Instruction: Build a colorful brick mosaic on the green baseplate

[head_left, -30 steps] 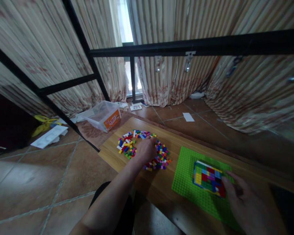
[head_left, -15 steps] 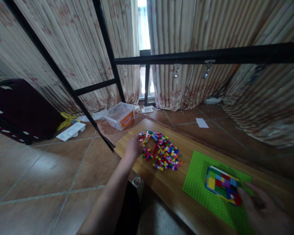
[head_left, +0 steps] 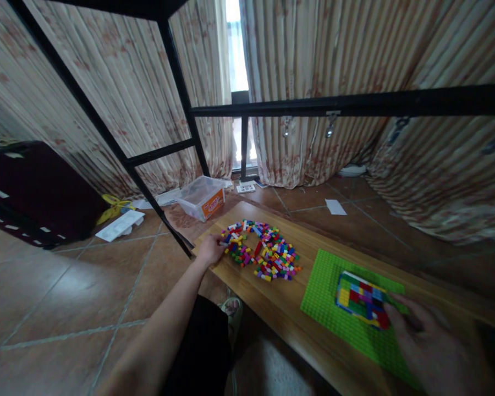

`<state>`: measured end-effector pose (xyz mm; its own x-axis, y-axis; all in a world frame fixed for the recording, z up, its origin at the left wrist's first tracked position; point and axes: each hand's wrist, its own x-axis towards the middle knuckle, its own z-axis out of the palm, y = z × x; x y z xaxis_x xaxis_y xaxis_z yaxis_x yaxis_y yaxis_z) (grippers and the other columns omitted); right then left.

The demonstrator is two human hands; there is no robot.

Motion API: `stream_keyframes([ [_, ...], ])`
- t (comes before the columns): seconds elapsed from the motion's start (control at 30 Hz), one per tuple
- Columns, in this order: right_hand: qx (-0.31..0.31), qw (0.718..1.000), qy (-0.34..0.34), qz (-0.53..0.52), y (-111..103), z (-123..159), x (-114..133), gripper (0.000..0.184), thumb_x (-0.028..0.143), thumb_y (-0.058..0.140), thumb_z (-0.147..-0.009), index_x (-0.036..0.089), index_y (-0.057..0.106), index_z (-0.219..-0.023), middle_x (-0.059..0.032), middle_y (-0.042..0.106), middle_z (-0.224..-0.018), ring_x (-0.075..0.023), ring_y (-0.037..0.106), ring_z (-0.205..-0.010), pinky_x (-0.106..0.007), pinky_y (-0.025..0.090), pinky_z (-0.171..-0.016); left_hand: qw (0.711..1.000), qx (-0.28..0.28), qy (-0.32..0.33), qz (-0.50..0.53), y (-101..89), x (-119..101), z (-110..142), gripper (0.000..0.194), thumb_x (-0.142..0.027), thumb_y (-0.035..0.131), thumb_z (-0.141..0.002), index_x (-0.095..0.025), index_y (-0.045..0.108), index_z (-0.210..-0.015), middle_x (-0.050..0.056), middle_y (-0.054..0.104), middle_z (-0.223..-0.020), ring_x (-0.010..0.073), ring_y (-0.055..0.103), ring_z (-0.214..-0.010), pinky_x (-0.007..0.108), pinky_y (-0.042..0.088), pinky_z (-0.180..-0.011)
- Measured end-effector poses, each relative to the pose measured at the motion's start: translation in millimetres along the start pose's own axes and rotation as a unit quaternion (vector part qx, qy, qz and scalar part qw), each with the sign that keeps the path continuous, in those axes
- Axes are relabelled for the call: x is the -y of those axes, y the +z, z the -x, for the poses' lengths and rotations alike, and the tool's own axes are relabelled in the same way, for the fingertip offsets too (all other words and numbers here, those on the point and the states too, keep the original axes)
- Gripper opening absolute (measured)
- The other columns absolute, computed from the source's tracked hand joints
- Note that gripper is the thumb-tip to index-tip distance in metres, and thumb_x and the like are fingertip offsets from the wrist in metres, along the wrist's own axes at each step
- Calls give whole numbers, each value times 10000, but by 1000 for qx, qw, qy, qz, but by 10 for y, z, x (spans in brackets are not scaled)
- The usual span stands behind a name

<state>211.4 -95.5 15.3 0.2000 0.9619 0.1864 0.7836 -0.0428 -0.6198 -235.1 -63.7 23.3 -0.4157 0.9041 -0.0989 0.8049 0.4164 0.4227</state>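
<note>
A heap of small coloured bricks [head_left: 264, 254] lies on the wooden table [head_left: 280, 308]. My left hand [head_left: 210, 250] rests at the heap's left edge, fingers curled into the bricks; what they pinch is too small to make out. To the right lies a green baseplate [head_left: 325, 308] carrying a flat multicoloured block of bricks [head_left: 359, 298]. My right hand [head_left: 433, 352] lies on the baseplate's right part, fingers spread, a fingertip touching the block's right corner.
A black metal frame [head_left: 313, 103] crosses above the table, with a slanted bar [head_left: 157, 203] at the left. A clear plastic box [head_left: 202, 198], papers and a yellow object lie on the tiled floor. A dark suitcase [head_left: 33, 203] stands left. Curtains hang behind.
My left hand has moved from the middle of the brick heap to its left edge. The view swung left. My right hand stays on the baseplate.
</note>
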Motion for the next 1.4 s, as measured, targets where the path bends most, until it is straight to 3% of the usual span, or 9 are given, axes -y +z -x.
stream_keyframes([
  [0.2,-34,999,-35,12,-30,-1,-16,455,577,433,-778,226,649,-968,-128,658,-1070,-296,660,-822,-436,526,-748,1000,-19,20,-1,151,-90,16,148,-263,590,-855,-156,692,-866,50,662,-831,164,601,-782,237,405,-665],
  [0.47,-49,995,-84,8,-27,5,-91,421,536,444,-844,211,664,-995,-103,663,-1081,-226,666,-781,-363,538,-720,995,-54,85,25,458,-405,-11,138,-234,558,-881,-148,665,-868,74,668,-913,173,604,-827,267,442,-742],
  [0.63,-52,995,-83,3,-25,1,-127,418,528,451,-856,204,675,-997,-105,665,-1077,-248,678,-847,-388,544,-743,991,-102,82,40,349,-576,47,157,-257,528,-888,-149,640,-912,84,665,-884,192,612,-787,283,439,-698],
  [0.73,-54,995,-88,-10,-36,3,-79,396,503,463,-864,201,681,-1001,-100,668,-1071,-241,677,-861,-386,546,-764,976,-135,128,110,256,-856,159,130,-265,540,-872,-163,619,-885,35,640,-765,168,597,-702,260,417,-647],
  [0.8,-66,994,-86,-15,-44,0,-30,381,485,470,-868,198,686,-996,-97,672,-1063,-235,675,-865,-381,547,-777,958,-105,193,186,280,-1124,271,115,-274,562,-856,-165,599,-860,5,607,-715,139,566,-648,237,406,-616],
  [0.93,-91,992,-80,-27,-50,-17,31,377,466,473,-884,180,695,-989,-106,674,-1051,-232,672,-884,-386,547,-809,875,83,323,350,566,-1639,550,71,-223,579,-824,-171,555,-866,-12,595,-722,116,556,-644,209,414,-593],
  [1.03,-88,992,-78,-34,-55,-27,36,374,464,475,-901,178,697,-997,-105,674,-1041,-224,666,-877,-384,550,-811,836,169,371,367,824,-1872,712,36,-169,546,-832,-164,569,-859,4,617,-768,126,588,-708,220,441,-652],
  [1.17,-76,993,-76,-45,-49,-30,31,368,457,477,-918,178,694,-1021,-107,668,-1063,-224,657,-916,-384,545,-840,841,197,399,309,1000,-2029,785,98,-135,508,-846,-162,600,-864,-3,610,-744,126,580,-680,232,431,-651],
  [1.4,-53,994,-82,-50,0,-35,32,326,427,491,-922,183,687,-1017,-102,672,-1047,-229,658,-922,-398,536,-846,848,192,417,265,1061,-2138,782,133,-116,501,-853,-172,620,-866,-8,634,-757,122,583,-678,219,428,-635],
])
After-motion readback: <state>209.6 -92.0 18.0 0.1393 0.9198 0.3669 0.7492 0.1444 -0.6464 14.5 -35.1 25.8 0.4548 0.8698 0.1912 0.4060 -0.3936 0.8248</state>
